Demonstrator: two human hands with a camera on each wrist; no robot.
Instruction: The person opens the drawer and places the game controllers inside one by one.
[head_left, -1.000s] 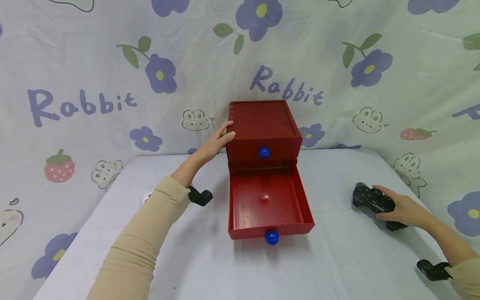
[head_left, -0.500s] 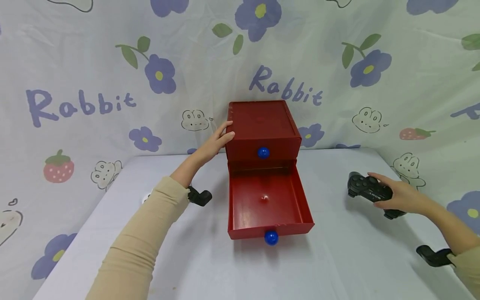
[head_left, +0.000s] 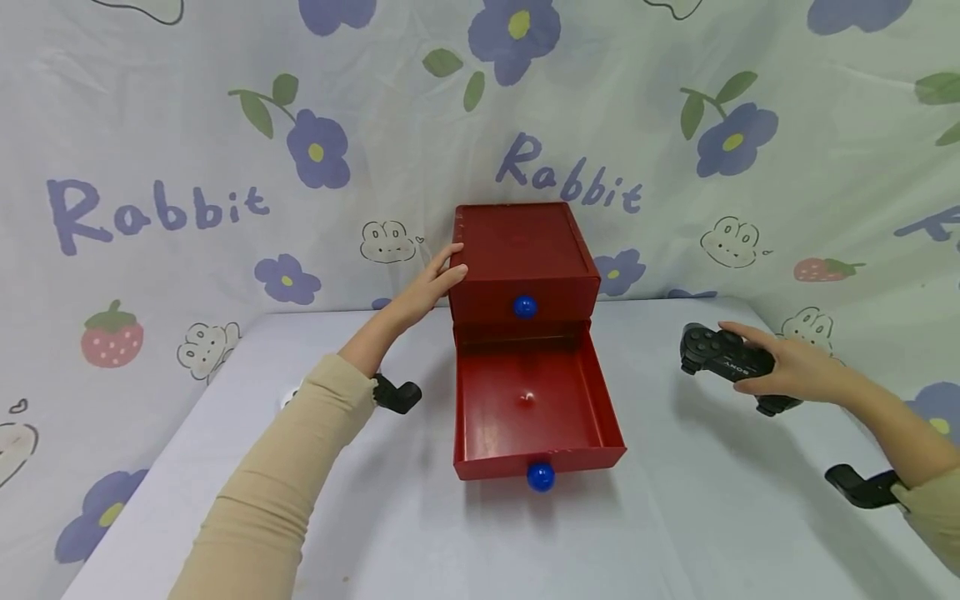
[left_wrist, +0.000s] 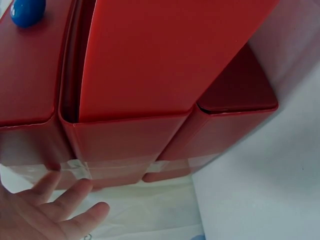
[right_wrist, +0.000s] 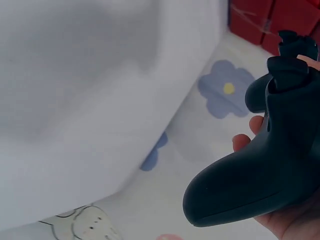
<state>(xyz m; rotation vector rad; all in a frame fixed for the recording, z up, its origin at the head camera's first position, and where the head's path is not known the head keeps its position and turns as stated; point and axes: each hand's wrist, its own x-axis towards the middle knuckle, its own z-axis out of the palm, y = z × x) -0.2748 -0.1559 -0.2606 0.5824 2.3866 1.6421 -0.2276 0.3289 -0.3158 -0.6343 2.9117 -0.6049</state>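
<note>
A small red chest of drawers (head_left: 521, 242) with blue round knobs stands at the middle of the table's back. One lower drawer (head_left: 483, 467) is pulled out, and its inside is bare. My left hand (head_left: 422, 296) rests with extended fingers against the chest's left side, near its top edge. In the left wrist view, tape runs along that side by the fingers (left_wrist: 72, 200). On the right, my right hand (head_left: 806, 367) grips a black game controller (head_left: 723, 354) and holds it above the table, with its shadow below. The right wrist view shows the controller's handle (right_wrist: 235, 190) up close.
The white table (head_left: 660, 517) ends at a printed cloth backdrop (head_left: 420, 167) behind the chest. A small white object (head_left: 287, 396) is mostly hidden behind the left sleeve. Black wrist mounts (head_left: 397, 394) stick out from both sleeves.
My right hand has lifted the controller off the table and shifted it slightly left and away from me. The left hand, chest and drawer stay as they were.
</note>
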